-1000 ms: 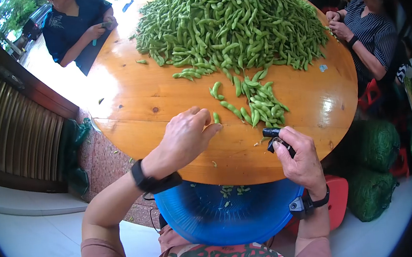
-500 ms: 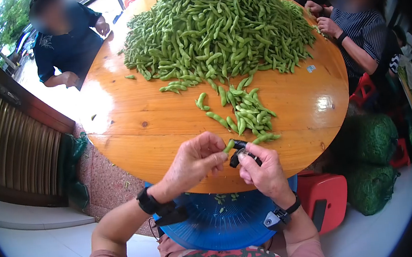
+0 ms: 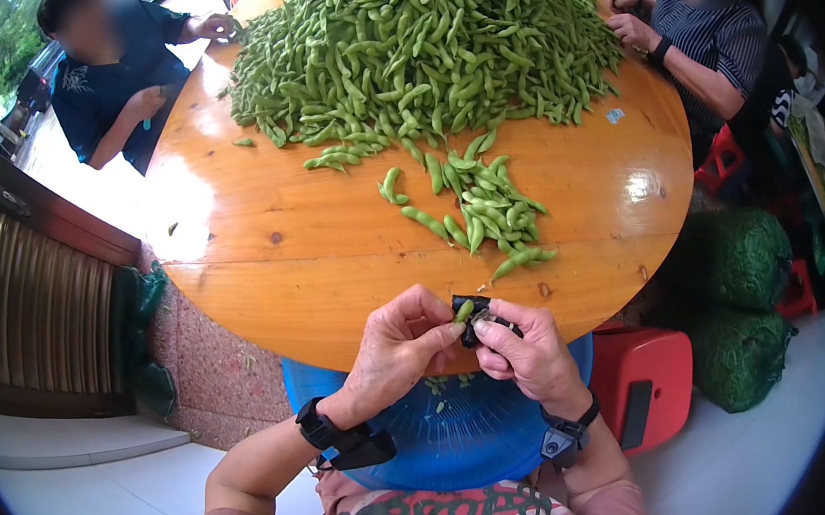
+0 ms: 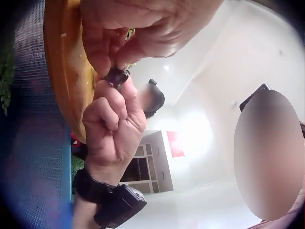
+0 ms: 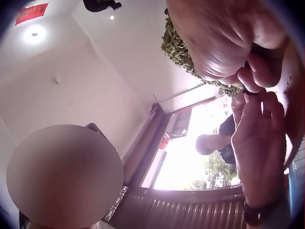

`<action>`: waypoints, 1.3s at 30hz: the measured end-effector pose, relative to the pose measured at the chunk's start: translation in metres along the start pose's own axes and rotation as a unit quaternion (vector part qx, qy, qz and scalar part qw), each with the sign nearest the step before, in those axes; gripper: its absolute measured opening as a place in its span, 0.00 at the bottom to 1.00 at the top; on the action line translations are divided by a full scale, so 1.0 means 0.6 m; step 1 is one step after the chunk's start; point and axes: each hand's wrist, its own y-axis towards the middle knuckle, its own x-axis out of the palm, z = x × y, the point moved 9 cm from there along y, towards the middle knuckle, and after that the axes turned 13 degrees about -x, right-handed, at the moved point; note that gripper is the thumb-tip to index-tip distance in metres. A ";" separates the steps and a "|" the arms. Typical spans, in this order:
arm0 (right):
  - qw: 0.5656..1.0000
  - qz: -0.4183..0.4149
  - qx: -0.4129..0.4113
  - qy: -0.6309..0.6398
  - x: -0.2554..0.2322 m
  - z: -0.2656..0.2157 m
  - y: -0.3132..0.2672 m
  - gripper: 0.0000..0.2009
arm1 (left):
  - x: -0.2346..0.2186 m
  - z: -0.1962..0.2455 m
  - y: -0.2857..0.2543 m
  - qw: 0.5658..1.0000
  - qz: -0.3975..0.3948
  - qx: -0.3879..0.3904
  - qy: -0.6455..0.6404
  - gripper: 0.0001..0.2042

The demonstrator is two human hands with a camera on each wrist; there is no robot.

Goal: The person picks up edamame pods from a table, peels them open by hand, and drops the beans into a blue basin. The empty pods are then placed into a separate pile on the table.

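My left hand [image 3: 392, 352] pinches a green soybean pod [image 3: 464, 309] between thumb and fingers, over the near edge of the wooden table. Close against it, my right hand [image 3: 535, 347] grips a small black tool [image 3: 471, 335] with two stubby arms, and the pod's end lies between them. In the left wrist view the black tool [image 4: 116, 76] shows where both hands meet. Fingers hide most of it in the right wrist view. Loose soybean pods [image 3: 492, 204] lie in front of the hands, trailing from a large heap of pods [image 3: 421, 50].
Below the table edge [image 3: 269, 328] sits a blue basin [image 3: 432, 446] with shelled beans in it. A red stool [image 3: 650, 363] and full green net sacks [image 3: 744, 353] are at the right. One person [image 3: 112, 78] sits far left, another [image 3: 711, 35] far right.
The left hand has picked up a pod from the table and brought it to the black tool. Both hands have drawn together and back toward the body, above the basin's far rim.
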 end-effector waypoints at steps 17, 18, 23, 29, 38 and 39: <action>0.936 -0.042 -0.083 -0.340 0.018 -0.060 -0.020 0.03 | 0.037 0.019 -0.017 0.982 -0.005 0.019 0.186 0.09; 0.948 -0.030 -0.078 -0.306 0.016 -0.056 -0.022 0.03 | 0.033 0.011 -0.016 0.983 0.001 0.007 0.182 0.09; 0.912 -0.014 -0.133 -0.388 0.000 -0.044 -0.016 0.03 | 0.032 0.018 -0.027 0.964 0.034 0.068 0.257 0.13; 0.813 0.036 -0.303 -0.496 0.043 -0.078 -0.013 0.04 | 0.033 -0.014 -0.006 0.996 0.080 0.020 0.043 0.15; 0.743 0.065 -0.375 -0.551 0.067 -0.092 -0.033 0.06 | 0.053 -0.031 0.005 0.988 0.078 0.084 -0.102 0.15; 0.754 0.063 -0.361 -0.545 0.058 -0.090 -0.029 0.06 | 0.054 -0.023 0.001 0.989 0.074 0.120 -0.042 0.14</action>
